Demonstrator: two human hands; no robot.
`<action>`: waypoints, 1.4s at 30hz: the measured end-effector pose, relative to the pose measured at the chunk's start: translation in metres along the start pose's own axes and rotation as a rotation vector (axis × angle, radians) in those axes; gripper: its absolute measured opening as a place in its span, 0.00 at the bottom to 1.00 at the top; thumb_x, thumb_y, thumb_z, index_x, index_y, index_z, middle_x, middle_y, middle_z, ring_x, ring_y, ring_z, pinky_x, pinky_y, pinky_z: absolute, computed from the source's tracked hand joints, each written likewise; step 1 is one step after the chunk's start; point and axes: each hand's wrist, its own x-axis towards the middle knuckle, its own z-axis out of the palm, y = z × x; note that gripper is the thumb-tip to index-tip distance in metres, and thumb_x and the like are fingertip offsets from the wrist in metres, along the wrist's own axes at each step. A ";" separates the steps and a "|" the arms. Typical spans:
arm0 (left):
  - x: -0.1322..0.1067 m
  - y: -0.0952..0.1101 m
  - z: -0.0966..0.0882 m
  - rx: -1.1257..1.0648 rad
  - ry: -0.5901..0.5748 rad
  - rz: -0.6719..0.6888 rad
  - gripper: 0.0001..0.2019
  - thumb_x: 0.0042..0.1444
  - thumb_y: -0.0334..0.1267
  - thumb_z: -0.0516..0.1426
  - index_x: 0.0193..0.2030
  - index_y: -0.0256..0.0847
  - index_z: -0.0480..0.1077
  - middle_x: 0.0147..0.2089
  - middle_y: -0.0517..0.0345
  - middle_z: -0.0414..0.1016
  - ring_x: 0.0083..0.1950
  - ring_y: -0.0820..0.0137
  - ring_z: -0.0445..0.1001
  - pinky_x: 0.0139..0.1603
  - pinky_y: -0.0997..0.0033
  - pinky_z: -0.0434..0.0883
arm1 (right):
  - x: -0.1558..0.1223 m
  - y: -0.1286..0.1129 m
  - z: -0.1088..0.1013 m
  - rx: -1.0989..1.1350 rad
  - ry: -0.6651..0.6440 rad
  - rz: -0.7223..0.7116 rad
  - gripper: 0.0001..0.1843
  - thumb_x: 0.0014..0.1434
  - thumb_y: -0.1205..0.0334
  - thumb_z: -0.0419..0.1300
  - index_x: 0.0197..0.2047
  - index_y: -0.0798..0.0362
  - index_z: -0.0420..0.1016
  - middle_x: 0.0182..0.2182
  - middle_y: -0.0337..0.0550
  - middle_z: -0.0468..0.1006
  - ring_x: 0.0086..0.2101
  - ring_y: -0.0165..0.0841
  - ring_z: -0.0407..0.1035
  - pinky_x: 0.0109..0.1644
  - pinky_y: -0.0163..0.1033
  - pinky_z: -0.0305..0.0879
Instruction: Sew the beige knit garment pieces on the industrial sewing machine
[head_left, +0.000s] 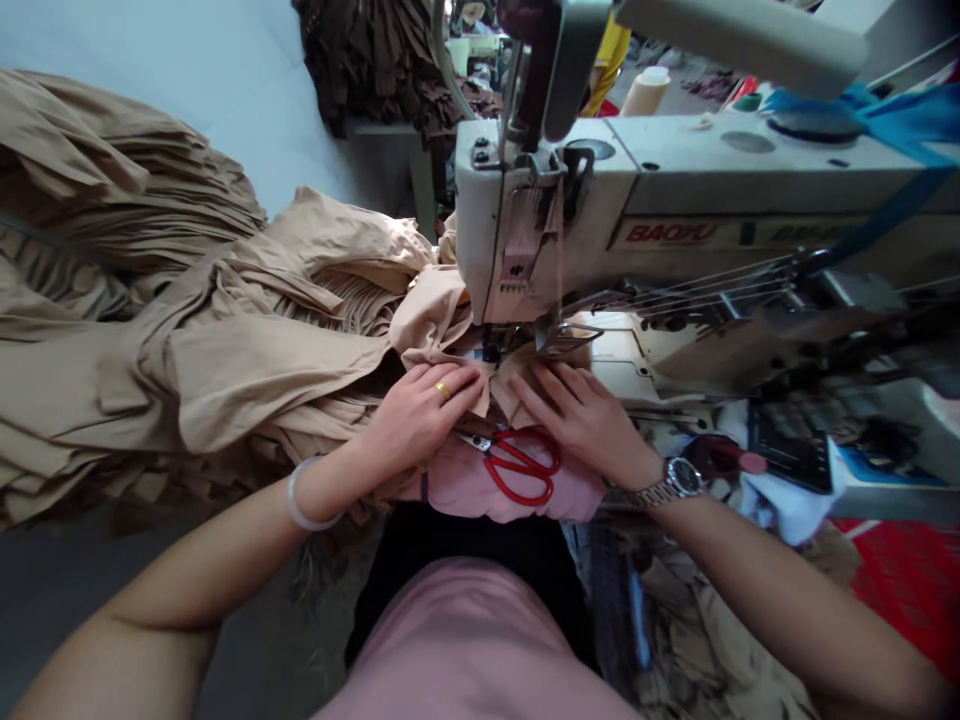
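Under the presser foot [491, 345] of a white sewing machine [570, 280] lies a piece of tan fabric [431, 310]. My left hand [420, 405], with a ring on one finger, is closed on the fabric's near edge, just left of the needle area. To the right of the foot, my right hand [581, 415] rests on the cloth with its fingers stretched and slightly spread; its fingertips are partly in shadow. Red-handled scissors [525, 465] lie between my hands, close to my body, on pink cloth [457, 485].
Large stacks of tan cut pieces [135, 220] fill the left side, some draped toward the machine. Darker brown cloth [375, 60] is piled behind. A thread cone [646, 92] stands beyond the machine. On the right are a red bag [911, 580] and loose cloth below.
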 end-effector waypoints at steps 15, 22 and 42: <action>0.010 0.022 0.007 0.131 -0.057 -0.137 0.18 0.68 0.30 0.51 0.62 0.30 0.67 0.60 0.40 0.72 0.56 0.55 0.71 0.53 0.57 0.70 | 0.033 -0.035 -0.003 0.236 0.087 0.352 0.22 0.69 0.60 0.51 0.63 0.55 0.70 0.55 0.52 0.75 0.51 0.43 0.63 0.57 0.51 0.61; 0.008 0.026 0.010 0.129 -0.015 -0.149 0.18 0.70 0.29 0.48 0.62 0.29 0.68 0.62 0.44 0.71 0.60 0.58 0.70 0.57 0.59 0.67 | 0.031 -0.052 -0.013 0.094 0.024 0.267 0.25 0.66 0.62 0.54 0.64 0.59 0.68 0.60 0.48 0.72 0.50 0.44 0.60 0.50 0.50 0.58; 0.003 0.020 0.012 0.060 -0.044 -0.142 0.21 0.69 0.30 0.48 0.67 0.29 0.63 0.65 0.43 0.68 0.62 0.56 0.66 0.59 0.57 0.66 | 0.032 -0.046 -0.013 0.161 0.035 0.244 0.25 0.66 0.62 0.54 0.64 0.56 0.68 0.63 0.45 0.70 0.52 0.44 0.60 0.50 0.50 0.57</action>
